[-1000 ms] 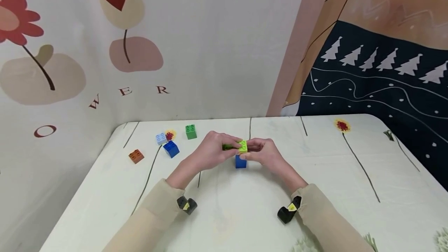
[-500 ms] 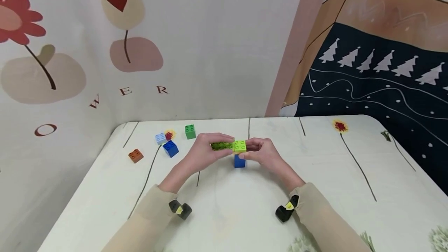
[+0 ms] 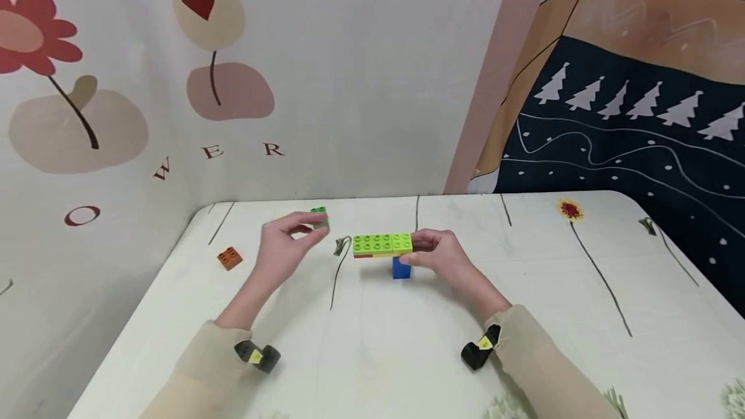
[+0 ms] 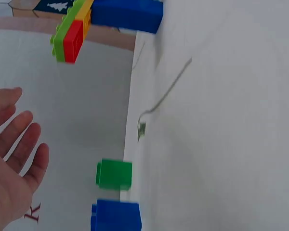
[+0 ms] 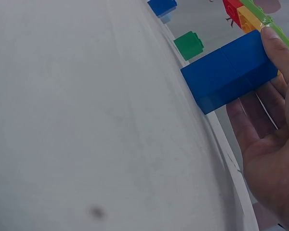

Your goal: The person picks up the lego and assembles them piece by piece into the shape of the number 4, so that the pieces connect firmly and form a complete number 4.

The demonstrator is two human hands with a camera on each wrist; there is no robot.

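Note:
My right hand [image 3: 442,254] grips the right end of a built toy-brick structure between thumb and fingers. On top of it runs a row of lime bricks [image 3: 375,243], with a red brick [image 4: 73,42] and a yellow brick [image 4: 84,14] beneath. A blue brick column [image 5: 231,70] stands under the right end, its lower part near the tabletop. To the left, my left hand [image 3: 282,247] hangs in the air with fingers loosely bent and nothing between them. Behind its fingertips a green brick [image 4: 115,174] is partly hidden in the head view.
An orange-brown brick [image 3: 229,258] lies at the left of the table. A loose blue brick [image 4: 117,216] sits beside the green one in the left wrist view; in the head view my left hand covers it. A light blue brick [image 5: 166,18] peeks out behind it.
My left hand has let go of the lime bricks' left end and moved left, towards the loose bricks. The right hand keeps its grip, nearly unmoved.

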